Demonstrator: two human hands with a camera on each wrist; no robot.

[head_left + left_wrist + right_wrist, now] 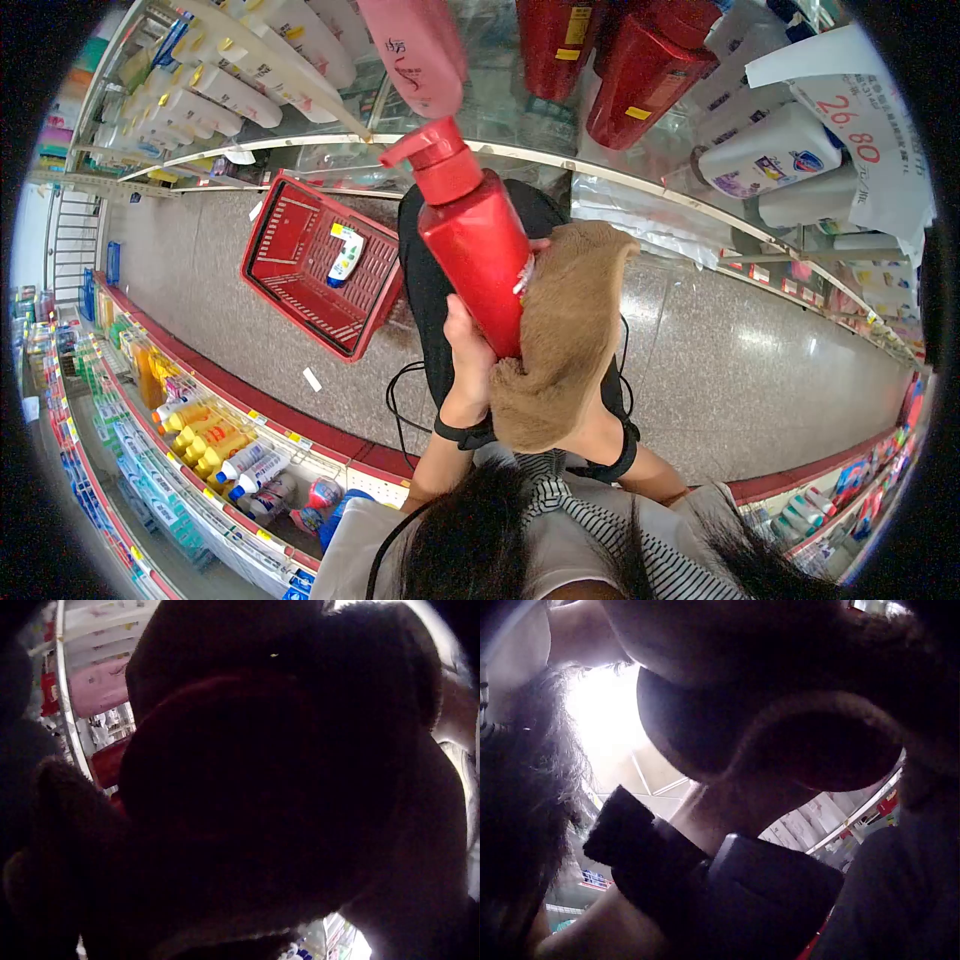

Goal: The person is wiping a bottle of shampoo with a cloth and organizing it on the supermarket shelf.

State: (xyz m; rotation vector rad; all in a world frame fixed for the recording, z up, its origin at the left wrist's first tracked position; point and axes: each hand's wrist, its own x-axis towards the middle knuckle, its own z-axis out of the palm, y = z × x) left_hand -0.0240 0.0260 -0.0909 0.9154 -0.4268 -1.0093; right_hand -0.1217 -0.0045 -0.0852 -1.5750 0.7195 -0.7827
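A red pump bottle (475,255) is held at a tilt in front of the chest, its pump head toward the shelf. Its lower part lies in my left hand (467,350), the thumb along its side. A fuzzy brown cloth (570,320) lies against the bottle's right side and wraps its lower end. My right hand (592,432) grips the cloth against the bottle, mostly hidden beneath it; a fingertip shows past the cloth's upper edge. The left wrist view is mostly dark, with the bottle's round base (225,682) faintly red. In the right wrist view, dark shapes hide the grip.
Ahead, a shelf holds a pink bottle (415,55), a dark red bottle (650,75) and white bottles (770,155) beside a price sign (845,125). A red basket (320,265) with a white bottle (345,255) stands on the floor at left. Shelves of yellow bottles (210,440) line the lower left.
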